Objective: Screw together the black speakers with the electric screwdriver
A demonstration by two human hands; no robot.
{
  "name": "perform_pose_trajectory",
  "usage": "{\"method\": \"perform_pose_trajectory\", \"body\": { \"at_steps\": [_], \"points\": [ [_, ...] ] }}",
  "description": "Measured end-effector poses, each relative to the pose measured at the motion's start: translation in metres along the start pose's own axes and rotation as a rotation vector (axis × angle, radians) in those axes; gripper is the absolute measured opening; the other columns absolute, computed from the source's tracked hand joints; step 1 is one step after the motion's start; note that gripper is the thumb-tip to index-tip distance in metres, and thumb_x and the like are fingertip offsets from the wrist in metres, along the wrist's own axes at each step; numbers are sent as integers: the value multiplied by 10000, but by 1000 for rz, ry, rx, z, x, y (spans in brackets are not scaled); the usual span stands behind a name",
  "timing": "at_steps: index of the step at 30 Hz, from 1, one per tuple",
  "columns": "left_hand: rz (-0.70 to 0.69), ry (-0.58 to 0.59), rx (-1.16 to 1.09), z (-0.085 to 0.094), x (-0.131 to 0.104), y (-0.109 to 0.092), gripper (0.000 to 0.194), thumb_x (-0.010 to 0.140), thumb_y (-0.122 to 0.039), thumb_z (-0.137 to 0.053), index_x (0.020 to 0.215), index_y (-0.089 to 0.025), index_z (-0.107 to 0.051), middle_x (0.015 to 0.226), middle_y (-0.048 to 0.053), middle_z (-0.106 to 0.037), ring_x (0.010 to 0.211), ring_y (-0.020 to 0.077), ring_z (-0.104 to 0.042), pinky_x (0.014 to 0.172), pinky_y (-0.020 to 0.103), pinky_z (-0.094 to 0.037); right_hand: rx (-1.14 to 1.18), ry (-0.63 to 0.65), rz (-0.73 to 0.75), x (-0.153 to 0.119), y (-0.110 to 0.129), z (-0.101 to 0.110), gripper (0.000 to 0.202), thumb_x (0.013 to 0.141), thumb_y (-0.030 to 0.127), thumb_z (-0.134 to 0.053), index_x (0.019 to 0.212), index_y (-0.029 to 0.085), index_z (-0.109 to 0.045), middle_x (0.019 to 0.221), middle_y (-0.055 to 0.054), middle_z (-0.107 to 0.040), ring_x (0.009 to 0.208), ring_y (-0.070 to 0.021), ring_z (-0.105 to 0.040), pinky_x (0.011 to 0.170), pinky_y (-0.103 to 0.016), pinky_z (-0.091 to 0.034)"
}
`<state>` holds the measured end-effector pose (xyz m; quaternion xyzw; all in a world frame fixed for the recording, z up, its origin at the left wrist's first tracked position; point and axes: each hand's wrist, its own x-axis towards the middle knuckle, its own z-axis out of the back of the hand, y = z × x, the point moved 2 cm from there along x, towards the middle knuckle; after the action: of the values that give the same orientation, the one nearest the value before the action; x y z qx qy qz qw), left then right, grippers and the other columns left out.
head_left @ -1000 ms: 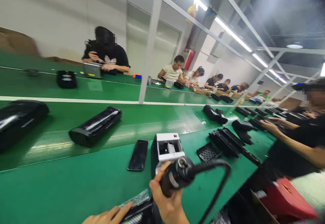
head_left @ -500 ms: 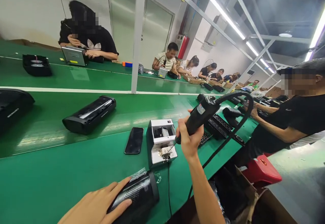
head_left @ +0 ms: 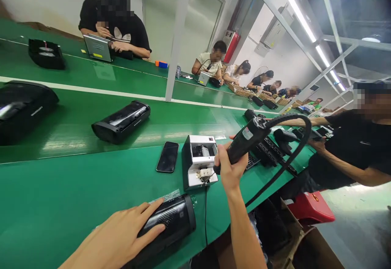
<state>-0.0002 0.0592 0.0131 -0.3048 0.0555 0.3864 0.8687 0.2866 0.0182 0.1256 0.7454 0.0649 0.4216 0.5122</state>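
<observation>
My left hand (head_left: 122, 230) rests on a black perforated casing (head_left: 172, 218) near the front of the green bench, its thumb and fingers on either side of the glossy top. Clear plastic film (head_left: 171, 195) lies behind the casing. My right hand (head_left: 233, 165) is wrapped round a black corded electric screwdriver (head_left: 247, 138), tilted with its tip down at the front of a white and black screw feeder (head_left: 200, 163). The tip's exact contact is too small to tell. A dark phone (head_left: 168, 157) lies just left of the feeder.
Black casings (head_left: 122, 121) lie on the green belt (head_left: 76, 138) behind. Black parts (head_left: 269, 151) are at the right, beside a person in black (head_left: 360, 138). Other people sit across. A white post (head_left: 179, 37) rises mid-bench; a red stool (head_left: 314, 208) stands lower right.
The view has shifted, and the casings on the belt appear farther right. The person at the right has stretched one arm toward the bench parts. Both my hands keep their holds.
</observation>
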Motion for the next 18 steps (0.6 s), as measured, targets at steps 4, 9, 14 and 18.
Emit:
{"method": "perform_pose_trajectory", "body": {
  "at_steps": [4,9,14,18],
  "points": [
    [22,122,25,5,-2,-8,789,1119,-682,-352,1822,-353,-489,1696,103,-691,1456,451,-729,1223,649,-578,24,88,-58,-14,19,6,328,1000,342,-877,1212,239,-649,691,118,-601,434,-92,-534,441,-241,-472],
    [-22,122,39,9,-4,-11,776,1140,-679,-357,1823,-337,-495,1606,129,-748,1378,444,-761,1183,606,-595,182,80,-8,-22,65,-9,325,1044,282,-806,1305,312,-614,704,144,-562,410,-85,-515,434,-234,-481],
    [-38,105,1,14,-5,-14,768,1141,-670,-399,1809,-311,-522,1529,148,-783,1313,464,-784,1128,626,-613,325,278,-19,-28,73,-52,320,1084,292,-793,1357,345,-635,741,133,-606,430,-81,-513,440,-232,-487],
    [-50,86,-18,17,-6,-19,720,1130,-629,-461,1770,-323,-583,1453,151,-813,1273,483,-799,1103,636,-617,308,333,-52,-37,60,-64,318,1096,309,-805,1373,340,-653,723,132,-626,448,-84,-517,473,-236,-493]
  ]
}}
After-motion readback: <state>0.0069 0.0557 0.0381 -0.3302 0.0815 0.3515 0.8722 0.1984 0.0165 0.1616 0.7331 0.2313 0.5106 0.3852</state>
